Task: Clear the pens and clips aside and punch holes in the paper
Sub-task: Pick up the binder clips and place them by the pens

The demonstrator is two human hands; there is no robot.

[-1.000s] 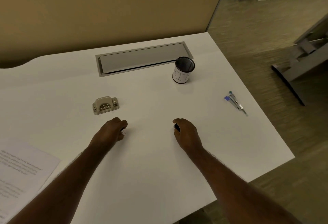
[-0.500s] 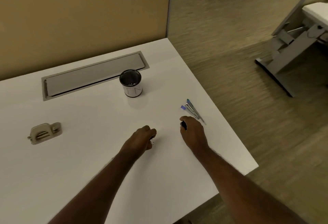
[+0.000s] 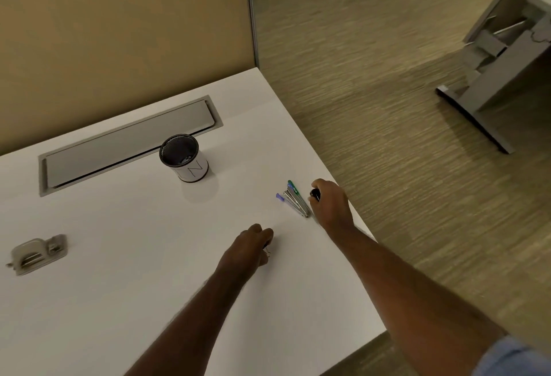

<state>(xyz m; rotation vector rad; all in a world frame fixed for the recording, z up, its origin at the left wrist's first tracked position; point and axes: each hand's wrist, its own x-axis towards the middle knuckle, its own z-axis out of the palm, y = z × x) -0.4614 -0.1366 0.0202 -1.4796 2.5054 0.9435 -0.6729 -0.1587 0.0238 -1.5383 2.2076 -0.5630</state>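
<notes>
My right hand [image 3: 332,204] holds a small black clip [image 3: 315,194] just right of a bundle of pens [image 3: 293,200] lying near the white desk's [image 3: 149,271] right edge. My left hand [image 3: 249,249] is curled over the desk's middle and pinches a small dark clip [image 3: 267,252], mostly hidden under the fingers. The grey hole punch [image 3: 35,253] sits at the far left. A mesh cup [image 3: 183,156] with a white label stands behind the hands. No paper is in view.
A grey cable tray lid [image 3: 128,143] is set into the desk at the back, below a tan partition [image 3: 119,33]. The desk's right edge drops to a carpeted floor, where another desk's grey leg [image 3: 489,89] stands.
Both hands have moved right across the desk with their clips; the right hand now sits beside the pens. The view has swung right, and the paper has left it.
</notes>
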